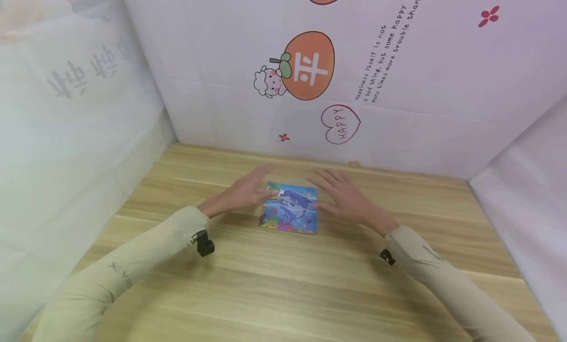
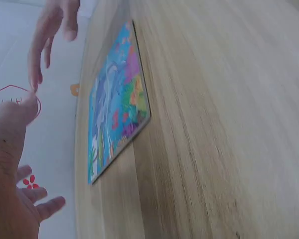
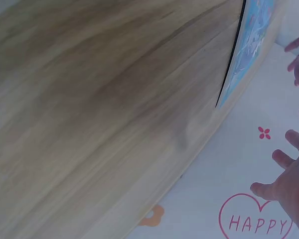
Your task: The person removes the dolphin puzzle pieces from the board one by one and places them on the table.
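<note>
A flat, thin square board [image 1: 290, 214] printed with blue dolphins and a colourful seabed lies on the wooden table. My left hand [image 1: 242, 193] is spread at its left side, the thumb overlapping the picture's upper left in the head view. On the other side my right hand [image 1: 348, 198] is also spread, with its thumb over the right edge. In the left wrist view both hands show raised above the tabletop, beside the board [image 2: 114, 94]. Neither hand holds anything. The right wrist view shows only part of the board [image 3: 246, 55].
The wooden tabletop [image 1: 274, 283] runs back to a white printed sheet [image 1: 221, 96] standing as a wall behind. More white sheeting [image 1: 66, 160] borders the left side, and another sheet [image 1: 527, 170] the right. A dark camera mount [image 1: 204, 243] sits at the left wrist.
</note>
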{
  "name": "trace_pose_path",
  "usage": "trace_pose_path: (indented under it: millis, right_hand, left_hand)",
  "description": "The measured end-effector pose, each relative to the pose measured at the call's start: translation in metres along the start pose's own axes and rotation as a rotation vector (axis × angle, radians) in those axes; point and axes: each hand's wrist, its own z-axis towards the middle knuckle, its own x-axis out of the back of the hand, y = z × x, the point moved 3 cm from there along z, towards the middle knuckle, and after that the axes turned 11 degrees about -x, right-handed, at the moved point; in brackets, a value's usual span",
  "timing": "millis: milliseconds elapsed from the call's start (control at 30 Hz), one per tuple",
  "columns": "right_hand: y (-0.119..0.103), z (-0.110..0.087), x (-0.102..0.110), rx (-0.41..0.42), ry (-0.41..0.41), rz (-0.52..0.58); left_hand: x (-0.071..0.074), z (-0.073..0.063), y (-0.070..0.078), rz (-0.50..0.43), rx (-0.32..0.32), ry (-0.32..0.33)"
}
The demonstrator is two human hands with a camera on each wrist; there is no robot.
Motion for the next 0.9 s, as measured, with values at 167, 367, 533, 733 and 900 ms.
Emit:
trace_pose_path:
  millis: [167,367,533,733,900]
  right_hand:
    - [-0.006,0.013,-0.006,0.023,0.001,-0.002]
    - [-0.011,0.031,-0.018,0.008,-0.029,0.004]
    - [-0.018,0.043,-0.026,-0.006,-0.074,0.037]
    - [-0.027,0.056,-0.036,-0.030,-0.098,0.105]
    - [-0.033,0.063,-0.052,-0.113,-0.228,0.246]
  left_hand:
    - [0.000,0.004,-0.006,-0.225,0.147,0.116]
    - [0.008,0.011,-0.009,-0.340,0.265,0.147]
    - [0.014,0.011,-0.014,-0.513,0.395,0.174]
    - [0.013,0.007,-0.012,-0.713,0.530,0.127]
    - [0.009,0.006,-0.012,-0.842,0.601,0.085]
